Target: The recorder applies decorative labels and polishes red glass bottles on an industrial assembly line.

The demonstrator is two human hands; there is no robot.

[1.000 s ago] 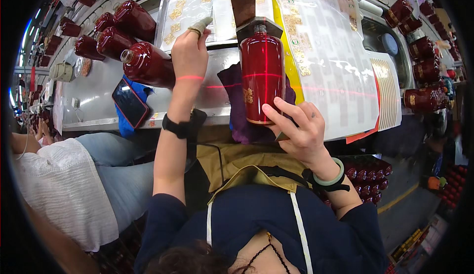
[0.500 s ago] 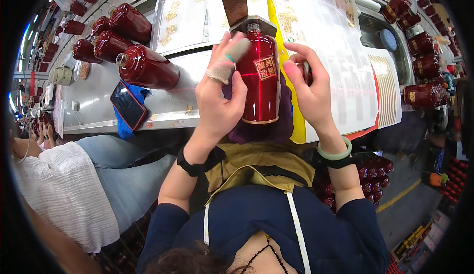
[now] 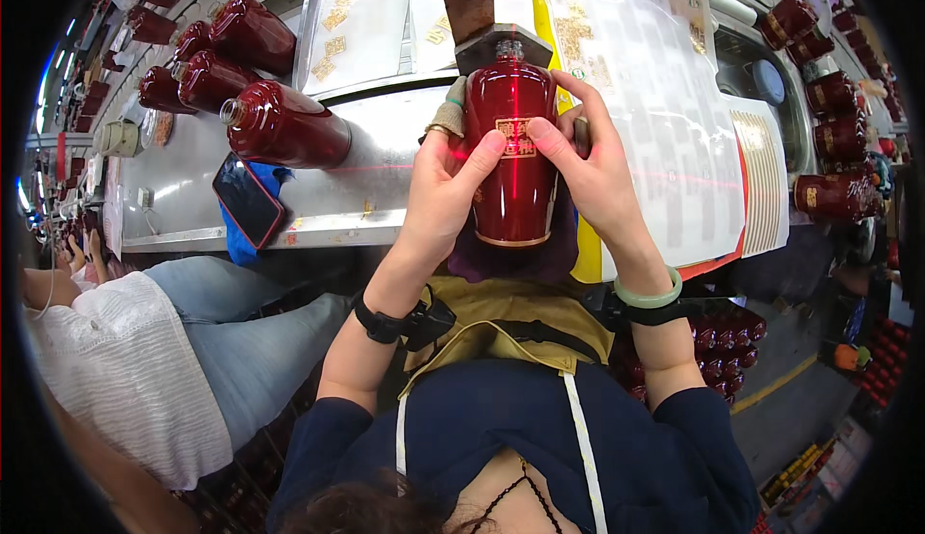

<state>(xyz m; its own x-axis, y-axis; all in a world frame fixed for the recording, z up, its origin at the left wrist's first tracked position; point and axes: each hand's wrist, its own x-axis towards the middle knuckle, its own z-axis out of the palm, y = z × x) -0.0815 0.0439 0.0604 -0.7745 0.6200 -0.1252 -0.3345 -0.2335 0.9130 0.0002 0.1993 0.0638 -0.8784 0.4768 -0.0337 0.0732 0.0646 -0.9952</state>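
A glossy dark red glass bottle (image 3: 511, 197) lies on a purple cloth (image 3: 482, 262), its clear threaded neck pointing away from me against a dark metal block (image 3: 538, 45). On its upper face is a small gold-and-red label (image 3: 515, 137), crossed by thin red light lines. My left hand (image 3: 438, 187) wraps the bottle's left side, its thumb on the label's edge and cloth-like covers on some fingers. From the other side my right hand (image 3: 602, 173) holds it, thumb pressed on the label. A small dark round object shows among the right hand's fingers; its kind is unclear.
Several red bottles (image 3: 289, 130) lie at the left beside a phone (image 3: 249, 199) on a blue cloth. Sheets of gold labels (image 3: 665, 149) cover the right, and a metal tray (image 3: 310, 52) holds more. A person in a white top (image 3: 145, 370) sits at my left.
Both hands have closed in on the bottle from either side, and the thumbs now press on the label. The bottle has shifted slightly right and turned a little, so the label sits differently.
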